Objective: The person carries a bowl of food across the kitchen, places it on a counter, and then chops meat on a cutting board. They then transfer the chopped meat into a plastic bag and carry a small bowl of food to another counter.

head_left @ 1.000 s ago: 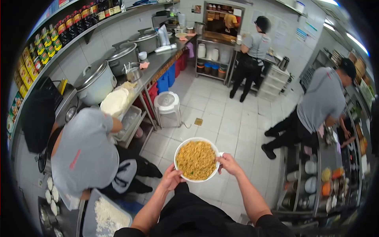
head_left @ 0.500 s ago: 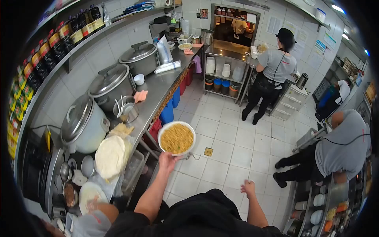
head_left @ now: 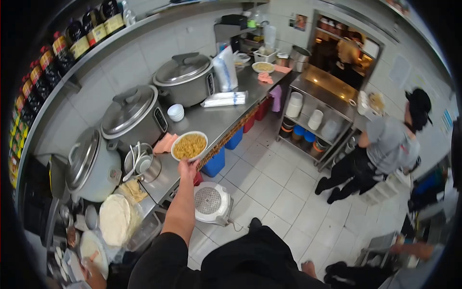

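Note:
A white bowl of yellow-brown food (head_left: pixel 189 146) is in my left hand (head_left: pixel 188 167), whose fingers grip its near rim. The bowl is at the edge of the steel counter (head_left: pixel 204 120), beside a pink cloth (head_left: pixel 165 143). Left of it stands a metal pot (head_left: pixel 147 166) with ladles and spoons. Small white bowls (head_left: pixel 176 112) sit stacked behind it. Only part of my right hand (head_left: pixel 308 268) shows, low in the view and away from the counter; its fingers are too unclear to read.
Large cookers (head_left: pixel 132 113) line the counter's back. A white appliance (head_left: pixel 211 202) stands on the floor below. One person (head_left: pixel 392 144) works at the right, another at lower right (head_left: pixel 423 255). A hand (head_left: pixel 94 274) is at lower left. Metal shelves (head_left: pixel 315 115) stand ahead.
The view has turned left. My left hand has carried the bowl from over the floor to the counter's edge, uncovering the white appliance below. My right hand is lower in view.

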Tool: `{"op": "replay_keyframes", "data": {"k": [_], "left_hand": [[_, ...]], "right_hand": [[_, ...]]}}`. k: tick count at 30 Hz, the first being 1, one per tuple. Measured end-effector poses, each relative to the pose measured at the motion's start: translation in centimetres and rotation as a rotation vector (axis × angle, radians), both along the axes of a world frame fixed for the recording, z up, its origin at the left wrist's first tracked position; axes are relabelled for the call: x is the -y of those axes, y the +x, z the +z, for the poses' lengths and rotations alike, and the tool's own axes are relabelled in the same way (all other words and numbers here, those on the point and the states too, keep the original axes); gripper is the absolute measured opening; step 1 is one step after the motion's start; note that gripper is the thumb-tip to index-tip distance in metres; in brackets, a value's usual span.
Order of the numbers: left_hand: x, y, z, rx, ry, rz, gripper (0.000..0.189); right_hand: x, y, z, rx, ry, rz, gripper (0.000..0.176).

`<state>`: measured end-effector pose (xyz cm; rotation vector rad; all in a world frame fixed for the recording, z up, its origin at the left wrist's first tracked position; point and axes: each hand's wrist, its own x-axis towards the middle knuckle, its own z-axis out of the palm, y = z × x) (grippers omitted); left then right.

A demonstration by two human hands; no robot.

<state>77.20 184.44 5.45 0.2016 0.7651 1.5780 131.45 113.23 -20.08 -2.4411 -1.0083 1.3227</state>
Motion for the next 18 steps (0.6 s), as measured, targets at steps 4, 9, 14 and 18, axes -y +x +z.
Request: {"op": "replay_keyframes", "data": {"k": [4, 9, 14, 18], "left_hand": [[-8.1, 1.2, -4.7, -0.036, -0.021, -0.096, 0.029], [-1.8, 6.2, 4.2, -0.285, -0.163, -0.156, 0.015], [13.5, 5.9, -3.0, -1.413, -0.120, -0.369, 0.023], [40.3, 3.4, -16.1, -1.957, -0.271, -0.073, 0.022]], "right_hand": [[-29.5, 17.9, 10.2, 0.098, 0.225, -0.353, 0.039], [-50.0, 21.3, 21.3, 0.016, 0.594, -0.282, 0.020], [-60.6, 12.8, 15.5, 0.071, 0.378, 0.053, 0.028], [-61.6, -7.3, 8.0, 0.059, 0.063, 0.799, 0.030]]}}
